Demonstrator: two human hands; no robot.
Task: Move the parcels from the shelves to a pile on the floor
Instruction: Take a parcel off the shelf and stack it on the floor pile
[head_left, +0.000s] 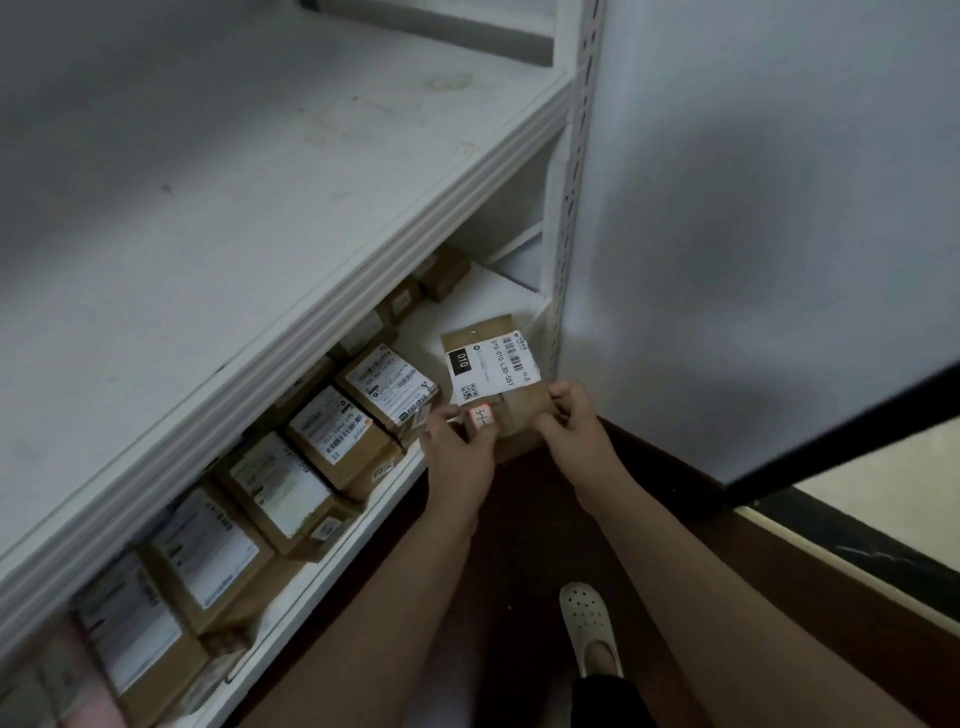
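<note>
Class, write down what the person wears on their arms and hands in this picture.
Nothing is worn on either. The left hand and right hand are bare, with no gloves or watch to be seen, and the forearms are bare, with no sleeves in view.

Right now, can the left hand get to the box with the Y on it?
Probably yes. The box sits beside the left hand at the front of the shelf, nothing between, but the hand must first release the parcel it grips.

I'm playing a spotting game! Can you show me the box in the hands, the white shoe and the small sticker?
box (496, 358), head view, on its big white label.
white shoe (586, 617), head view, on its holey top.
small sticker (480, 417), head view, on its middle.
</note>
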